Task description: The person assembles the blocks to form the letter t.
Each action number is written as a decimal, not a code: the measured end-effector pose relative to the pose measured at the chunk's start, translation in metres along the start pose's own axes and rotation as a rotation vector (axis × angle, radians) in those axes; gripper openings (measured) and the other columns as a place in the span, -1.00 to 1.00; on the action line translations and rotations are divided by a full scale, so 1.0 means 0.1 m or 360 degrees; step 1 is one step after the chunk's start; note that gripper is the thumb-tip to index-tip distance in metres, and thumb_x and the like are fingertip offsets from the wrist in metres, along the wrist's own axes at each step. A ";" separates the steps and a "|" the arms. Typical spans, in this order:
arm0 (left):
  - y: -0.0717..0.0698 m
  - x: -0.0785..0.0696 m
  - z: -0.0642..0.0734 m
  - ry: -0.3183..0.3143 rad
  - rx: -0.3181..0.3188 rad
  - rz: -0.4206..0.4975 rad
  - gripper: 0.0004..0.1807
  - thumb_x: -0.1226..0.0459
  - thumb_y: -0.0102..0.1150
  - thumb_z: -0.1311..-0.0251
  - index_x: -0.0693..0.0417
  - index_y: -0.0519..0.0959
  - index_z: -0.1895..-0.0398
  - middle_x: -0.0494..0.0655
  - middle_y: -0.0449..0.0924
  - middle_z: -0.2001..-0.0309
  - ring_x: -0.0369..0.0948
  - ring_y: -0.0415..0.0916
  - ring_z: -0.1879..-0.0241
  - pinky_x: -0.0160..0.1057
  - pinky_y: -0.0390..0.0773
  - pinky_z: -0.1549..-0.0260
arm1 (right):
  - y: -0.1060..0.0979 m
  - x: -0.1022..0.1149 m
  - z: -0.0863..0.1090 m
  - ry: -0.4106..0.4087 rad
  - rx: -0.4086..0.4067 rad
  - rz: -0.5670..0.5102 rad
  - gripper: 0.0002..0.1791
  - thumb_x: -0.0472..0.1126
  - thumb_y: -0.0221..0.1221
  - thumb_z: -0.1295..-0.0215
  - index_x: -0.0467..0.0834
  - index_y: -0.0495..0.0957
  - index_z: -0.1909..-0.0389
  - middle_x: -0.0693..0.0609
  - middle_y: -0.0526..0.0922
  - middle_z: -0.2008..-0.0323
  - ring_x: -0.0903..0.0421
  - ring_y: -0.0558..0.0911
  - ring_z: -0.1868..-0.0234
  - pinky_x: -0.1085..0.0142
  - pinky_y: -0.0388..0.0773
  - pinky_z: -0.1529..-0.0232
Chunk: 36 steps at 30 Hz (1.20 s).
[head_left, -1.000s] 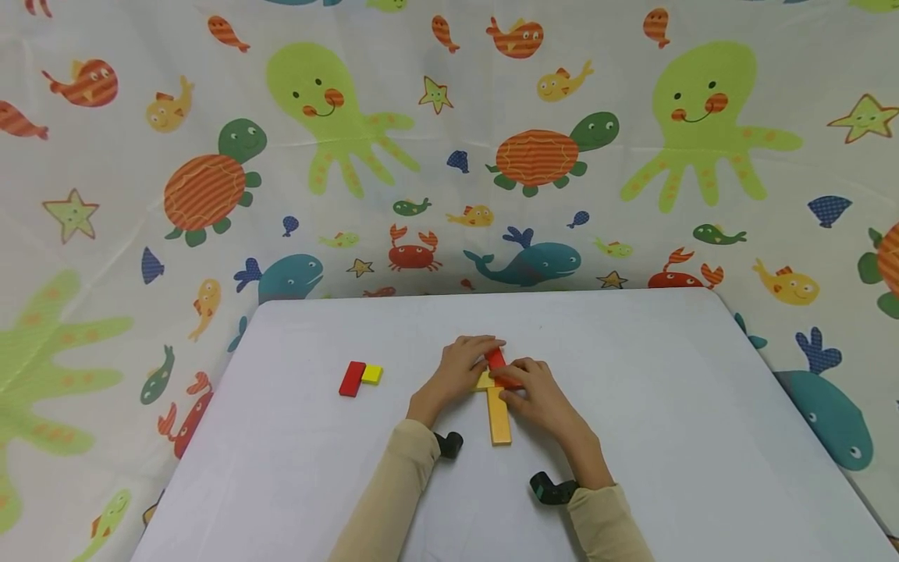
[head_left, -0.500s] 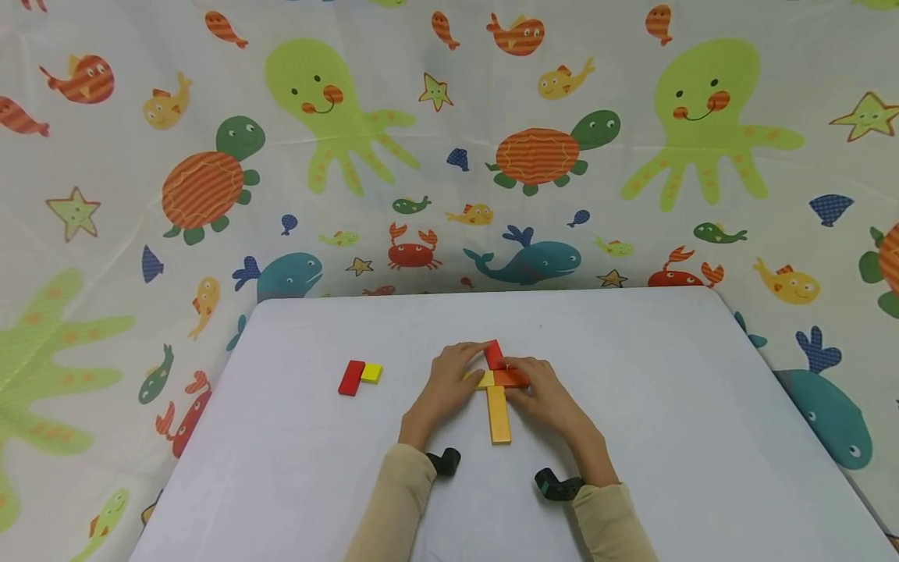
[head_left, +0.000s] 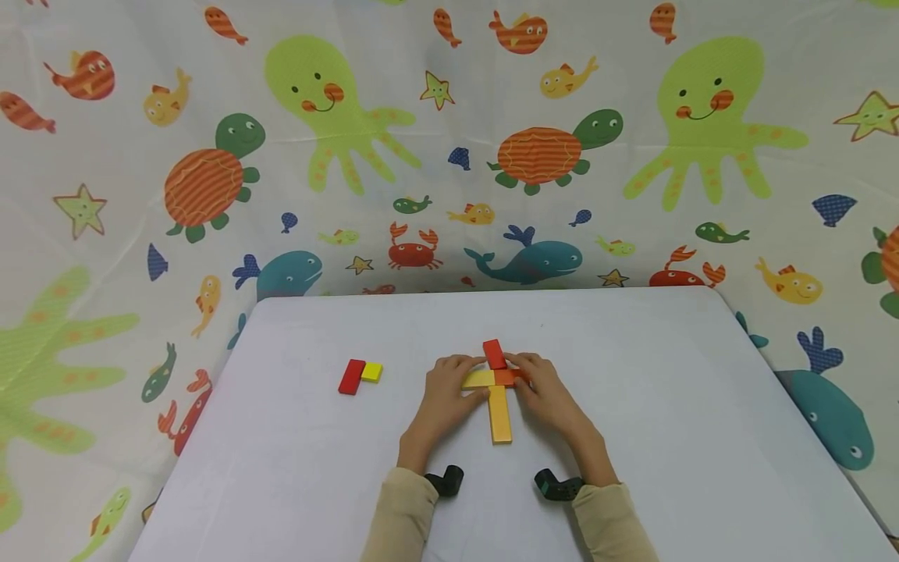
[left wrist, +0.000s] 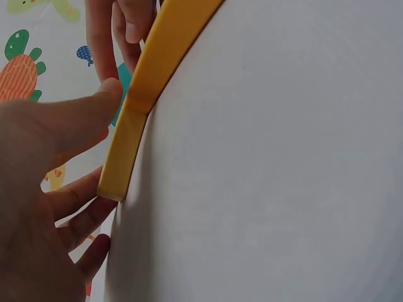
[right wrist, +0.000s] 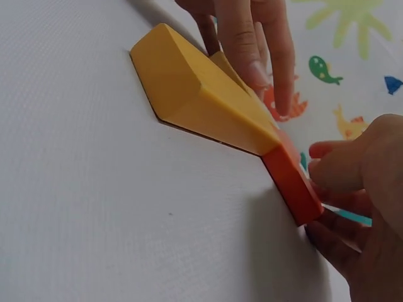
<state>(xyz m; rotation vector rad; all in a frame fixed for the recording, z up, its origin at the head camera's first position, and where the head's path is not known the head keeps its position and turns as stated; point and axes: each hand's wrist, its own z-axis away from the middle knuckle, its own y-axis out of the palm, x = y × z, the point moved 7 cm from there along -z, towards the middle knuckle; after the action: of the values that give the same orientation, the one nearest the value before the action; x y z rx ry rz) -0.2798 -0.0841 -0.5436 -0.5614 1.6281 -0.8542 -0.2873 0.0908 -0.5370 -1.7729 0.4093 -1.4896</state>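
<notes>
Four-armed in outline, a flat figure of wooden blocks lies on the table. A red block (head_left: 495, 353) leans slightly at its top, an orange block (head_left: 506, 378) forms the right arm, a pale yellow block (head_left: 478, 379) the left arm, and a long golden-yellow block (head_left: 499, 417) the stem. My left hand (head_left: 444, 390) curves round the pale yellow block, thumb on the near side by the stem's top, fingers on the far side. My right hand (head_left: 548, 392) holds the orange block's outer end between thumb and fingers, partly hiding it; an index fingertip is near the red block.
Left of the figure lie another red block (head_left: 352, 376) and a small yellow square block (head_left: 372, 372), side by side. The white table (head_left: 674, 406) ends at the back against a cloth (head_left: 449, 156) printed with sea animals. Each wrist wears a black camera mount (head_left: 558, 485).
My left hand has drawn back from the top red block to the pale yellow block, its thumb now nearer the stem. My right hand has shifted slightly off the figure's middle to the orange block's end.
</notes>
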 end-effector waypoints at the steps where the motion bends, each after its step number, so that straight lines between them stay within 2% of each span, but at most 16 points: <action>1: 0.00 0.00 0.00 -0.0001 -0.0001 -0.0011 -0.41 0.06 0.38 -0.31 -0.15 0.54 -0.40 0.01 0.57 -0.30 0.07 0.39 -0.34 0.25 0.37 -0.31 | 0.00 0.01 0.00 -0.0013 -0.0007 0.0010 -0.47 -0.33 0.11 -0.52 -0.07 0.44 -0.47 -0.22 0.49 -0.38 -0.25 0.43 -0.39 -0.19 0.47 -0.39; 8: 0.00 -0.02 0.01 0.0019 -0.0032 -0.0055 -0.48 0.07 0.40 -0.29 -0.13 0.60 -0.31 -0.01 0.58 -0.20 0.04 0.41 -0.24 0.19 0.39 -0.25 | 0.02 0.08 0.00 -0.0143 -0.0065 0.0117 -0.54 -0.39 0.12 -0.50 -0.16 0.55 -0.37 -0.20 0.59 -0.28 -0.24 0.46 -0.29 -0.15 0.49 -0.35; 14: 0.00 -0.02 0.02 0.0032 -0.0038 -0.0042 -0.55 0.08 0.39 -0.30 -0.12 0.64 -0.24 -0.01 0.60 -0.16 0.02 0.42 -0.19 0.18 0.37 -0.23 | 0.03 0.10 -0.01 -0.0141 -0.0066 0.0113 -0.55 -0.35 0.15 -0.50 -0.15 0.56 -0.36 -0.15 0.62 -0.27 -0.20 0.46 -0.28 -0.11 0.51 -0.33; 27: 0.03 0.00 -0.01 0.0034 -0.0037 -0.0025 -0.43 0.07 0.40 -0.29 -0.10 0.56 -0.36 -0.04 0.62 -0.20 0.02 0.42 -0.21 0.16 0.34 -0.23 | 0.01 0.12 0.00 -0.0168 -0.0102 0.0135 -0.54 -0.36 0.20 -0.46 -0.16 0.57 -0.35 -0.14 0.65 -0.25 -0.21 0.47 -0.27 -0.13 0.52 -0.31; 36: 0.05 0.00 -0.01 0.0011 0.0007 0.0008 -0.42 0.08 0.37 -0.32 -0.11 0.53 -0.40 -0.04 0.59 -0.25 0.05 0.37 -0.29 0.20 0.26 -0.30 | 0.04 0.09 -0.01 -0.0142 -0.0066 0.0174 -0.52 -0.32 0.20 -0.47 -0.10 0.55 -0.38 -0.11 0.63 -0.28 -0.18 0.46 -0.29 -0.09 0.53 -0.33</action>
<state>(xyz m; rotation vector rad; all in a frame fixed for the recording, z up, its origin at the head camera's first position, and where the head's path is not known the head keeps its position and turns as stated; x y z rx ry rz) -0.2803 -0.0809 -0.5478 -0.5517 1.6332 -0.8565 -0.2846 0.0822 -0.5337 -1.8127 0.4868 -1.3296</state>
